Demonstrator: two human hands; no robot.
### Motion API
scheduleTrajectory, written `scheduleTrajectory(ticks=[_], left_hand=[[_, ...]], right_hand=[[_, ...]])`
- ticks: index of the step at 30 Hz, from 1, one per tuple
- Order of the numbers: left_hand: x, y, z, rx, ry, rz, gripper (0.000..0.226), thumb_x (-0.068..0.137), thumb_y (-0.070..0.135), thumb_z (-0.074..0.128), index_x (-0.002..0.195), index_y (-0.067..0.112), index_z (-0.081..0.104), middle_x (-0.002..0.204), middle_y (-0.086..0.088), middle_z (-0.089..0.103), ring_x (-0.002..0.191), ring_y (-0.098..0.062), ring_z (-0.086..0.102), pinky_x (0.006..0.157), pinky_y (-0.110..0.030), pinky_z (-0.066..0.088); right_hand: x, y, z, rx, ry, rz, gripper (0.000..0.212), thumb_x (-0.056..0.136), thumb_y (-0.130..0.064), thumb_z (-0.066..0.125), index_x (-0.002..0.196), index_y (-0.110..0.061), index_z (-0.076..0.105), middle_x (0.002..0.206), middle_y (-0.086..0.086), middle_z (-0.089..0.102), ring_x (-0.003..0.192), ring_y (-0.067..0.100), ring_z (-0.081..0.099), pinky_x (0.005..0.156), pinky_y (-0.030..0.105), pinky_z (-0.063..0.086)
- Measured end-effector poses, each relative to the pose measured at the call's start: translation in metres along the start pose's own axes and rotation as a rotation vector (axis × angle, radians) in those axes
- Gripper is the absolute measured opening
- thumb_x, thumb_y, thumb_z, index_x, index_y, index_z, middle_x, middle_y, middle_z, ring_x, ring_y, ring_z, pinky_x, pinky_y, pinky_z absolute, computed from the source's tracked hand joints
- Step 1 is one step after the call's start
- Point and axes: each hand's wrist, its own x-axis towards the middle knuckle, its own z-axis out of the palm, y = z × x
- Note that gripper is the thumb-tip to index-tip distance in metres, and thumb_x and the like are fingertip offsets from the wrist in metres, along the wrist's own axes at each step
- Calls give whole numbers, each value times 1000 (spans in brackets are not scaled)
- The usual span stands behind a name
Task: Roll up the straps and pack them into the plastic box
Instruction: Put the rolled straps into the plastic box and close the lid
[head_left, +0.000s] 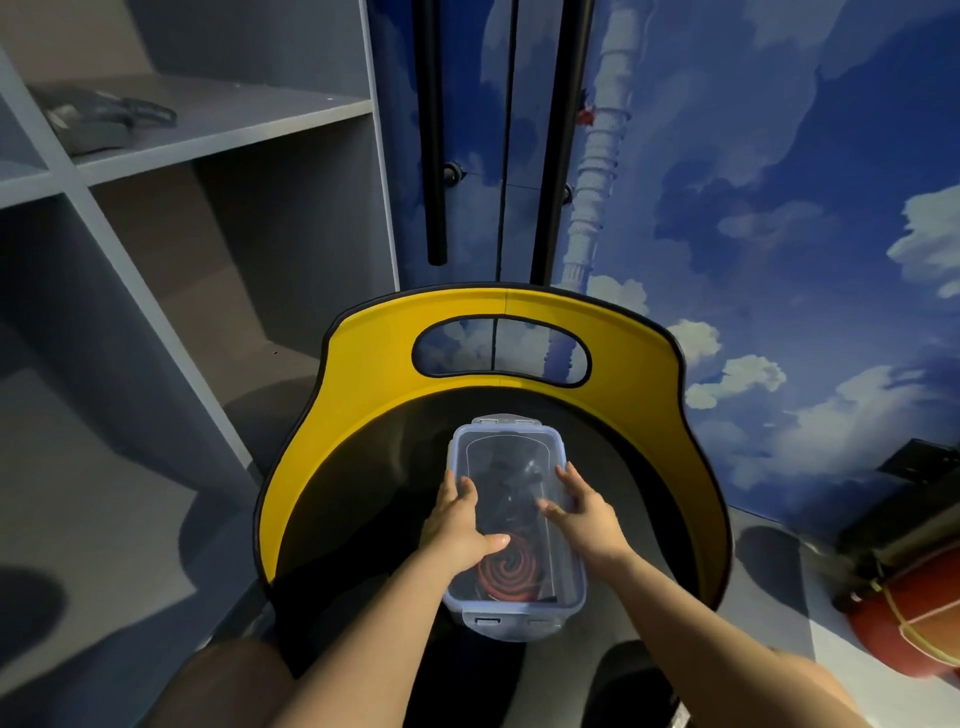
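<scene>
A clear plastic box (511, 618) with a bluish lid and side clips rests on the black seat of a chair. Through the lid I see a red and black strap rolled into a spiral (511, 569) at the near end and dark rolled straps (511, 483) at the far end. My left hand (457, 525) lies flat on the left part of the lid, thumb stretched across it. My right hand (584, 514) presses on the right part of the lid with fingers spread. Both palms rest on top of the lid.
The chair has a black seat (374, 499) and a curved yellow backrest (374, 358) with an oval cut-out. Grey shelves (218, 135) stand at the left. A wall with painted sky and clouds is behind. A red object (904, 618) with yellow cord lies at the right.
</scene>
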Motion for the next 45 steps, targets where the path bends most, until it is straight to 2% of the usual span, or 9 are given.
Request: scheduleTrajectory(ticks=[4, 9, 15, 21, 27, 33, 36, 38, 45], left_hand=[[3, -5, -2, -7, -50, 15, 93, 86, 36, 64, 151, 21, -1, 156, 3, -24, 147, -20, 2, 116, -37, 26], [13, -8, -15, -17, -157, 80, 95, 85, 31, 67, 151, 20, 0, 155, 6, -25, 146, -15, -5, 119, -36, 18], [14, 1, -22, 61, -66, 104, 94, 80, 29, 73, 151, 22, 11, 158, 5, -13, 147, -16, -2, 117, -36, 22], [0, 3, -19, 209, 256, -51, 73, 87, 37, 62, 148, 22, 23, 157, -1, 13, 143, -21, 21, 106, -38, 40], [1, -1, -15, 397, -83, -1, 109, 77, 64, 58, 151, 13, -5, 155, -14, -22, 144, -29, -19, 117, -43, 7], [9, -17, -28, 400, -151, 122, 107, 77, 60, 61, 151, 20, -5, 155, -5, -25, 143, -24, -23, 118, -45, 4], [16, -24, -37, 376, -209, 177, 106, 77, 57, 64, 151, 24, -4, 155, 1, -27, 142, -20, -25, 119, -43, 3], [20, -26, -43, 372, -247, 208, 105, 78, 54, 65, 151, 26, -4, 154, 3, -28, 142, -18, -25, 119, -41, 1], [27, -29, -46, 410, -175, 263, 101, 77, 49, 69, 150, 33, 0, 156, 7, -23, 143, -13, -21, 118, -39, 0]], right_hand=[[16, -13, -8, -299, 41, -123, 63, 87, -33, 64, 141, -11, 39, 151, 3, 34, 139, 19, 31, 108, 27, 28], [39, -18, -21, -624, -275, -201, 74, 89, -42, 59, 149, -23, 20, 159, -2, 1, 146, 17, -9, 119, 38, 4], [27, -4, -8, -810, -112, -168, 67, 94, -54, 39, 150, -28, 14, 159, -7, 3, 146, 9, -3, 118, 28, 7], [11, -17, 8, -819, 11, -58, 67, 93, -59, 35, 150, -29, 15, 159, -3, 11, 147, 16, 5, 116, 32, 17], [-4, -15, 22, -1033, 103, -70, 68, 93, -61, 27, 148, -20, 22, 150, 4, 32, 136, 30, 28, 105, 36, 33], [6, -21, -7, -1094, 160, -274, 45, 90, -55, 45, 115, -22, 62, 117, 0, 63, 118, 25, 46, 95, 31, 38], [26, -20, -19, -987, -73, -348, 67, 88, -56, 49, 145, -26, 32, 156, -2, 21, 145, 23, 10, 117, 38, 11], [39, -22, -24, -916, -273, -287, 81, 85, -59, 53, 150, -32, 12, 159, -7, -5, 146, 20, -12, 118, 40, -1], [33, -6, -17, -578, -287, -88, 87, 81, -53, 63, 149, -36, 13, 158, -8, -11, 146, 21, -8, 117, 37, 8]])
